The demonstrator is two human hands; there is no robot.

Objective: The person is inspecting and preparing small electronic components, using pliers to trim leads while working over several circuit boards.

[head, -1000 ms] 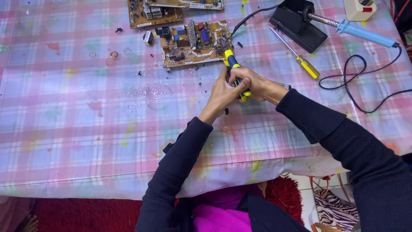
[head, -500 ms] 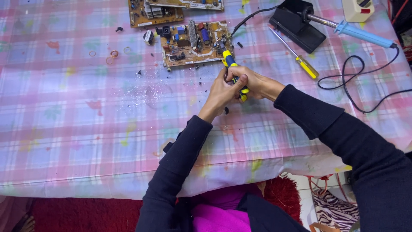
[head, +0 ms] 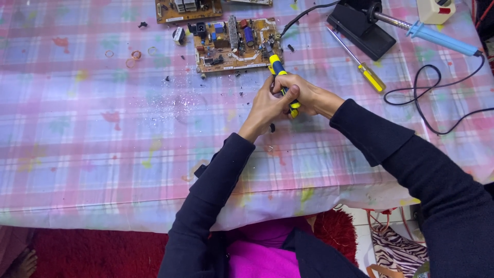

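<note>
Head view: both hands meet at table centre, the left hand (head: 267,105) and right hand (head: 303,95) wrapped tight around the blue-and-yellow pliers (head: 282,82). Its long axis runs from near right to far left, the nose reaching the near right corner of the circuit board (head: 234,44); what it grips there looks hidden. Right of them lie a yellow screwdriver (head: 360,69), a black stand (head: 360,31) and a blue soldering iron (head: 437,37). Black crumbs (head: 231,93) dot the checked cloth (head: 103,144).
</note>
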